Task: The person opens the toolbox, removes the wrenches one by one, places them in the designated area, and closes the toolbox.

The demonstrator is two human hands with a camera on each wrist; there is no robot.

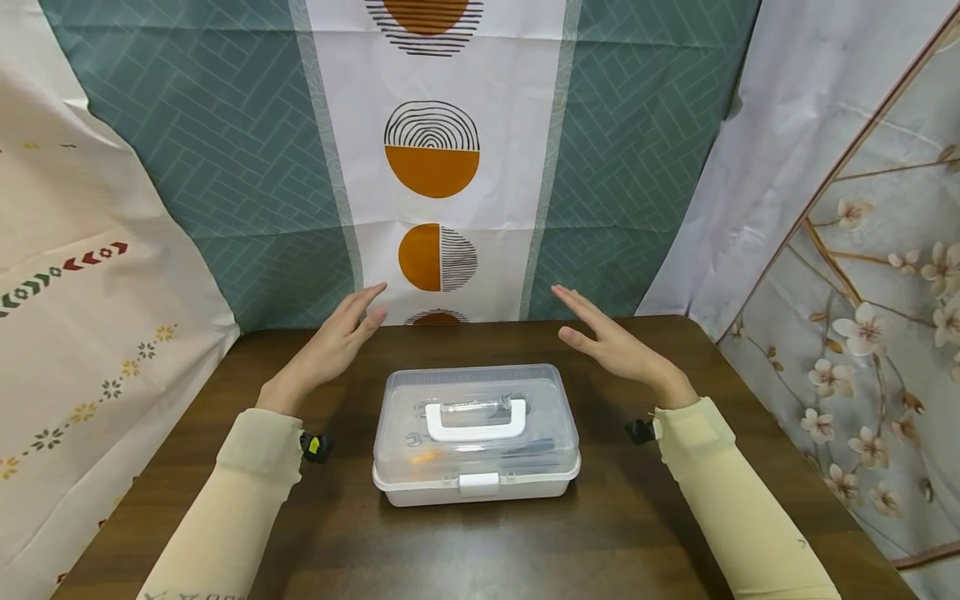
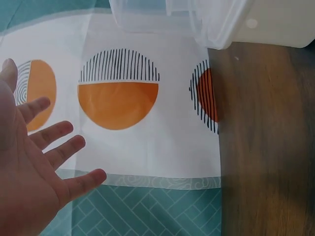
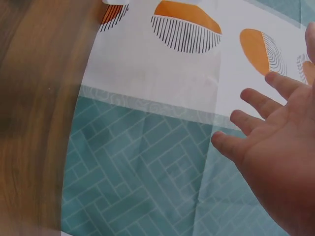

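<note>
A closed plastic toolbox (image 1: pixel 476 492) with a clear lid and a white carrying handle (image 1: pixel 477 432) sits in the middle of the table. Through the lid I make out an orange item and some dark, slender ones, blurred by the plastic. My left hand (image 1: pixel 330 346) is raised to the left of the box, fingers straight and apart from it. On the other side my right hand (image 1: pixel 618 346) is held up in the same way, palm turned inward. The left wrist view shows part of the toolbox (image 2: pixel 275 24) at its top, with spread fingers (image 2: pixel 66 150) at the left.
The dark wooden table (image 1: pixel 480 550) carries the box. Behind it hangs a green and white curtain (image 1: pixel 637 150) with orange half-circles. A cream patterned cloth (image 1: pixel 97 333) borders the left side, and a floral cloth (image 1: pixel 862 400) the right.
</note>
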